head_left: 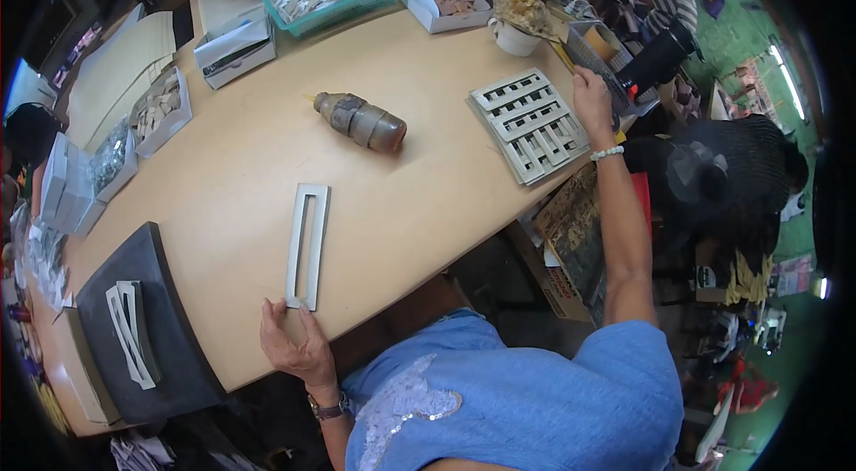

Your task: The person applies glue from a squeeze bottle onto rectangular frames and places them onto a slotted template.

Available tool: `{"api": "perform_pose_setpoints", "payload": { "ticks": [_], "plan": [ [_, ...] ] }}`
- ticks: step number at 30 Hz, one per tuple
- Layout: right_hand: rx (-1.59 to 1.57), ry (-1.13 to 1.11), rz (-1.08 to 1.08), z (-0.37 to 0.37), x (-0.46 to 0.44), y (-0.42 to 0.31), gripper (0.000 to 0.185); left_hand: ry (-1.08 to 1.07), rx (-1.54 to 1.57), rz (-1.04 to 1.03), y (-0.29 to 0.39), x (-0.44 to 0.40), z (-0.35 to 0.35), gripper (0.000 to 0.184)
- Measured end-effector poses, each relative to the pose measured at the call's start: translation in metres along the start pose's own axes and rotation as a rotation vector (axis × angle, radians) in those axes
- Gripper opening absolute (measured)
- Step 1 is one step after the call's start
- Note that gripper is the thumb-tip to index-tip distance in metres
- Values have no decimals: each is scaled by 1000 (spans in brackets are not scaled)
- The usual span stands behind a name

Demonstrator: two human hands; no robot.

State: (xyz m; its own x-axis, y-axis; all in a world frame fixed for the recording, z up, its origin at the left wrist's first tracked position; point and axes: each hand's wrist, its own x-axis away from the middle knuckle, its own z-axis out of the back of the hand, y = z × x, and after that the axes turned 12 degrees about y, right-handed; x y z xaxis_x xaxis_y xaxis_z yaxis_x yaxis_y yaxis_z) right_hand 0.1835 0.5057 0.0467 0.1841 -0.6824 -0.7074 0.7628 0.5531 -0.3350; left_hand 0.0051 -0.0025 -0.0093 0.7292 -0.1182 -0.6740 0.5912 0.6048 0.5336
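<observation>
In the head view, the slotted frame (322, 243) lay on the counter (401, 212), its near end touched by the left hand (303, 352), grip apart; light contact seemed best. Beside the stacked frames (528, 129), the right hand (593, 105) had a grip I couldn't make out.

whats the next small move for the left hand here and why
Probably pinch the slotted strip by its near end with the left hand: its fingers are right at that end, while the right hand is away beside the stack of slotted pieces.
</observation>
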Motion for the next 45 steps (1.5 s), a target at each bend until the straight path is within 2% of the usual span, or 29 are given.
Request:
{"api": "perform_pose_setpoints", "payload": {
  "ticks": [3,5,7,11,14,18,21,24,25,35,45],
  "plan": [
    [-254,-22,7,30,21,-94,33,-1,22,8,-1,2,0,50],
    [-445,-98,150,23,50,-133,36,11,24,3,-3,2,-1,50],
    [-536,-336,188,21,76,-180,53,10,2,-7,-4,2,-1,50],
    [-532,-463,274,-9,117,-232,80,15,18,-8,-4,-1,0,50],
    [-487,-461,285,-22,121,-243,77,21,20,-18,-6,-2,2,55],
    [-774,-504,-49,-5,119,-251,64,28,53,-25,-5,-6,4,65],
    [-1089,-353,-114,6,125,-247,61,39,63,-19,-5,-8,3,64],
    [-1364,-360,-288,22,123,-249,62,48,60,-6,-5,-9,3,63],
    [-1402,-403,-323,31,124,-253,57,52,62,-6,-5,-10,3,62],
    [-1286,-416,-391,25,146,-264,41,41,66,-12,-6,-11,5,63],
    [-1248,-385,-405,18,148,-266,37,43,57,-19,-6,-9,4,63]
  ]
}}
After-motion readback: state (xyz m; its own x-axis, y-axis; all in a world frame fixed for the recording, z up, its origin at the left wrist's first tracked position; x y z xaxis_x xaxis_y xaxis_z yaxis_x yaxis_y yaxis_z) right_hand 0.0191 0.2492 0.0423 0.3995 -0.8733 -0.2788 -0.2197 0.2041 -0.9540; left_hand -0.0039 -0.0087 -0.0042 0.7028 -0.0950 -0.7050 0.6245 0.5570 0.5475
